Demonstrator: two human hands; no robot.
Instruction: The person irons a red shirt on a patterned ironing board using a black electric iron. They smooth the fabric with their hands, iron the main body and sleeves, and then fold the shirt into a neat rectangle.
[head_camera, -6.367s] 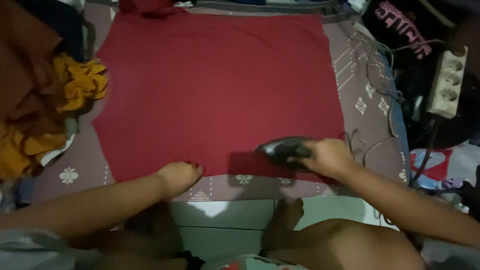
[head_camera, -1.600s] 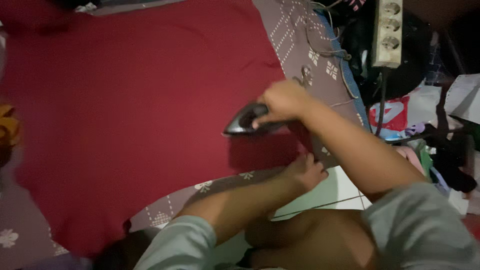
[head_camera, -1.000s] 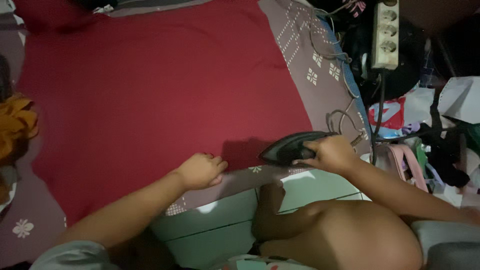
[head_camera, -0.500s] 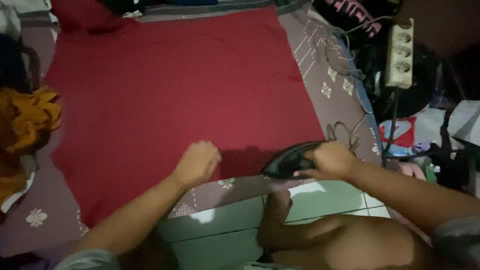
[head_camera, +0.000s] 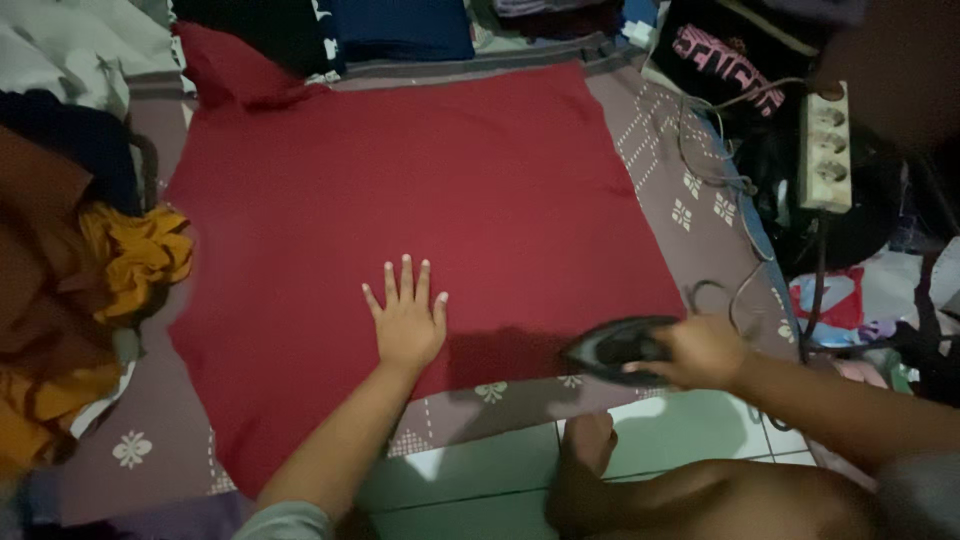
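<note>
Left hand (head_camera: 405, 322) is now flattened, fingers spread, on the red cloth (head_camera: 420, 200) – was fisted at near edge; smoothing judged. Iron (head_camera: 615, 345) is gripped by right hand (head_camera: 700, 352) at mat's (head_camera: 700, 180) near-right corner.

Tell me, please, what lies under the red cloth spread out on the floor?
Under the red cloth lies a mauve mat with white flower motifs, showing along its right, left and near edges. The mat's middle is covered, so nothing there can be seen. The left hand presses flat on top.
</note>
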